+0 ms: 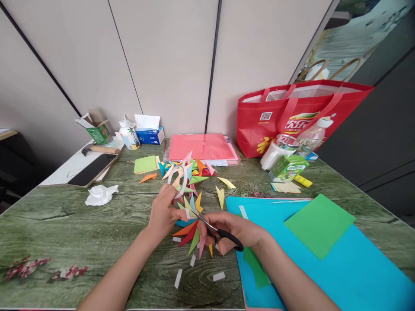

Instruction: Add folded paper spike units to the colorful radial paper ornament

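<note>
My left hand (164,211) is closed on a roll of white tape (185,180), its ring upright above the fingers. A short tape strip (187,213) shows by my left fingertips, against folded paper. In my right hand (238,229) are scissors (231,237) with black handles, blades pointing up and left toward that strip. Between and under the hands is a fan-like ring of folded paper points (188,235) in orange, red, green, pink and yellow; my right fingers touch its edge. Whether the blades are closed is hard to make out.
Loose folded paper points (197,172) lie behind the hands. Small white strips (178,278) are scattered in front. Blue sheets (311,250) with a green square (320,226) lie right. Farther off are a red bag (256,125), pink paper pack (201,147), hammer (103,149) and phone (92,170).
</note>
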The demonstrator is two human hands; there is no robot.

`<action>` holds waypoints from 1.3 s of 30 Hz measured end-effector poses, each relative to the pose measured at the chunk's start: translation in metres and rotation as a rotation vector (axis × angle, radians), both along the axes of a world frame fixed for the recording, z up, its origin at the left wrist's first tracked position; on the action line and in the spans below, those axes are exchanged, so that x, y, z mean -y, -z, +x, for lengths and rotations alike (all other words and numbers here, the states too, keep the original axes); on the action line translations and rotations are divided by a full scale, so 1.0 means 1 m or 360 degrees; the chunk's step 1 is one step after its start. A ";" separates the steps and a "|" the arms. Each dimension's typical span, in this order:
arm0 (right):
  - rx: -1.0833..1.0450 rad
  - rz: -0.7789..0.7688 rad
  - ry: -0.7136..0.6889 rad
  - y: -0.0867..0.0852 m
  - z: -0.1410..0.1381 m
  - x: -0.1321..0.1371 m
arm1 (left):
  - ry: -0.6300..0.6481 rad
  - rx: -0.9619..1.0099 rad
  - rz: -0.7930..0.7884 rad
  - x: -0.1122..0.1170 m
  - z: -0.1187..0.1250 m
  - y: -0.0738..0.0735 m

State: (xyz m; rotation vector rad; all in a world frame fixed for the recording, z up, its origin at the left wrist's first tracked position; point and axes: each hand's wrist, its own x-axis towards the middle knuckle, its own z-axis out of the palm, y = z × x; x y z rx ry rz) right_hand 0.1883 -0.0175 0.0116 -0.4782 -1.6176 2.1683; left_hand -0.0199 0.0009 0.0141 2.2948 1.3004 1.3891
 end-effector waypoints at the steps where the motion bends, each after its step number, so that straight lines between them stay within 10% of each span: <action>1: -0.0004 0.0018 0.0010 -0.001 0.001 0.000 | -0.0001 0.0008 -0.0083 0.000 -0.001 -0.001; 11: -0.0410 0.0182 0.0983 -0.001 -0.004 -0.001 | 0.0501 0.0524 -0.0834 0.007 0.014 0.004; 30: -0.0388 0.0069 0.1027 0.006 -0.009 0.000 | 0.0633 0.0928 -0.1217 0.010 0.018 0.007; 39: -0.0340 0.0099 0.0921 0.006 -0.011 0.004 | 0.0280 0.1057 -0.1132 0.006 0.017 0.016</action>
